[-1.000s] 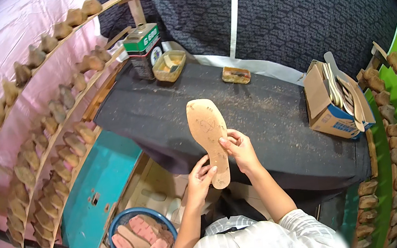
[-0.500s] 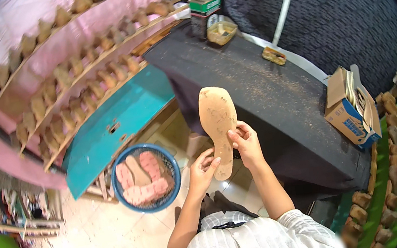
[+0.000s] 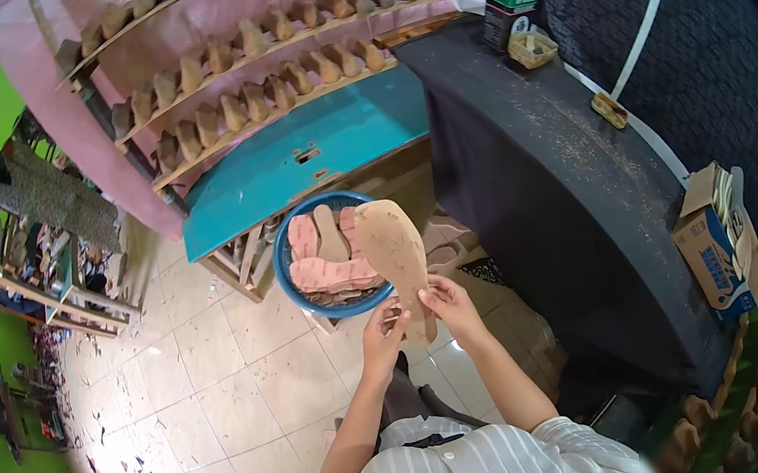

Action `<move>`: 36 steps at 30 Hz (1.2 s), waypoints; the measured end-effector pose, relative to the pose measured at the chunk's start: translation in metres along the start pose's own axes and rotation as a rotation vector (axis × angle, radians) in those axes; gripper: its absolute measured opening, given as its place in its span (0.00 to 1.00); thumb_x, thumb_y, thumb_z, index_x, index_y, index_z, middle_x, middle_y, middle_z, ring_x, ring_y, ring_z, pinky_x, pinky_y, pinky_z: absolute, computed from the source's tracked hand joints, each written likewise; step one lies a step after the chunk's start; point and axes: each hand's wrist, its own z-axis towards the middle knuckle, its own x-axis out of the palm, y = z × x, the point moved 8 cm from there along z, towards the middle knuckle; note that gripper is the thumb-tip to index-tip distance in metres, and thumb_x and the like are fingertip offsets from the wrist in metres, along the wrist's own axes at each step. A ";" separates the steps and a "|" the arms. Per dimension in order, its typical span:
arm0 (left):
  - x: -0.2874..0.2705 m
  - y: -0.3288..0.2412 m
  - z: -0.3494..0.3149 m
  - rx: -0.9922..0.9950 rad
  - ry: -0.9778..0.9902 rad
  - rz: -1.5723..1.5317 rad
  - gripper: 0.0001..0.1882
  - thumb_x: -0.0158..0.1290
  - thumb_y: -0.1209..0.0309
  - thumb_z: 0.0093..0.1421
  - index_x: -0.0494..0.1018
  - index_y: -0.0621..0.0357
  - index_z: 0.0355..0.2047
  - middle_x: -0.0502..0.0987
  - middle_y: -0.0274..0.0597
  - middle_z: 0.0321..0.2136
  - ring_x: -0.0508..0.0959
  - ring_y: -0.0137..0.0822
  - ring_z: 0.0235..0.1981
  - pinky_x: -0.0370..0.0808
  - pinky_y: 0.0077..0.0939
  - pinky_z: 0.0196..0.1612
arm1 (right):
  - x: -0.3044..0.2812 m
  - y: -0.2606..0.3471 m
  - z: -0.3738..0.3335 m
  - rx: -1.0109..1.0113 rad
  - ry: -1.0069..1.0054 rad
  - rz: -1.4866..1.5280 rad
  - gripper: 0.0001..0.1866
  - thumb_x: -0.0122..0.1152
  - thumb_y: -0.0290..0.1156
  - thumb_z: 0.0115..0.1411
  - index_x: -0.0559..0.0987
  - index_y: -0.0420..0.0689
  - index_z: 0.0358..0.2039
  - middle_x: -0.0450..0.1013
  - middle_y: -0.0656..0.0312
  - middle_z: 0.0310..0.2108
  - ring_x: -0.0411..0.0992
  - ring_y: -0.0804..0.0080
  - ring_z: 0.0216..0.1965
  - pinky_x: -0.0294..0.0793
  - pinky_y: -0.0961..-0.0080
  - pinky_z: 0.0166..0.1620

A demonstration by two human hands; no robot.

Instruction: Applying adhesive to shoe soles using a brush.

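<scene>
A tan shoe insole [image 3: 392, 249] is held up in front of me, wide end away from me and narrow heel end near my hands. My left hand [image 3: 380, 339] pinches the heel end from the left side. On the right edge, my right hand [image 3: 454, 309] grips it with the thumb on top. Just beyond and to the left stands a round blue basket [image 3: 282, 266], partly covered by the insole. Inside the basket lie pink insole pieces [image 3: 331, 273] and a tan insole [image 3: 331, 234].
A black-draped table [image 3: 523, 170] curves along the right, bearing a carton [image 3: 708, 250], a green-topped tin [image 3: 511, 4] and a small woven basket [image 3: 533, 49]. A teal bench [image 3: 257, 181] stands behind the blue basket, below shelves of shoe lasts [image 3: 233, 112]. Scraps litter the tiled floor [image 3: 214, 363].
My view has swung left, toward the shelves and floor. The insole, still in both hands, now overlaps the blue basket's right side and is tilted differently.
</scene>
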 end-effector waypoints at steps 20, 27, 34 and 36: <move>-0.150 -0.026 0.119 -0.184 0.161 0.156 0.22 0.50 0.65 0.61 0.63 0.54 0.54 0.73 0.36 0.43 0.74 0.29 0.40 0.74 0.23 0.34 | 0.127 -0.033 0.139 0.000 -0.013 0.253 0.19 0.56 0.29 0.59 0.65 0.42 0.50 0.72 0.65 0.40 0.70 0.76 0.42 0.69 0.77 0.45; -0.217 -0.059 0.188 -0.085 0.194 0.475 0.17 0.53 0.71 0.57 0.69 0.56 0.47 0.75 0.36 0.37 0.73 0.25 0.33 0.69 0.19 0.31 | 0.108 0.006 0.191 -0.123 -0.180 0.306 0.16 0.55 0.31 0.61 0.70 0.39 0.47 0.72 0.62 0.41 0.71 0.76 0.41 0.69 0.79 0.45; -0.244 -0.047 0.256 0.189 -0.044 0.618 0.17 0.59 0.69 0.51 0.71 0.55 0.42 0.76 0.45 0.36 0.76 0.39 0.36 0.71 0.27 0.39 | 0.048 -0.053 0.244 -0.141 -0.304 -0.136 0.18 0.60 0.28 0.56 0.71 0.42 0.48 0.74 0.63 0.34 0.70 0.80 0.33 0.70 0.81 0.38; -0.259 -0.026 0.271 0.194 -0.135 0.674 0.18 0.61 0.69 0.49 0.71 0.53 0.41 0.75 0.46 0.37 0.75 0.42 0.40 0.71 0.30 0.42 | 0.044 -0.072 0.249 -0.124 -0.350 -0.262 0.20 0.61 0.27 0.55 0.71 0.44 0.49 0.74 0.62 0.34 0.70 0.80 0.33 0.70 0.81 0.37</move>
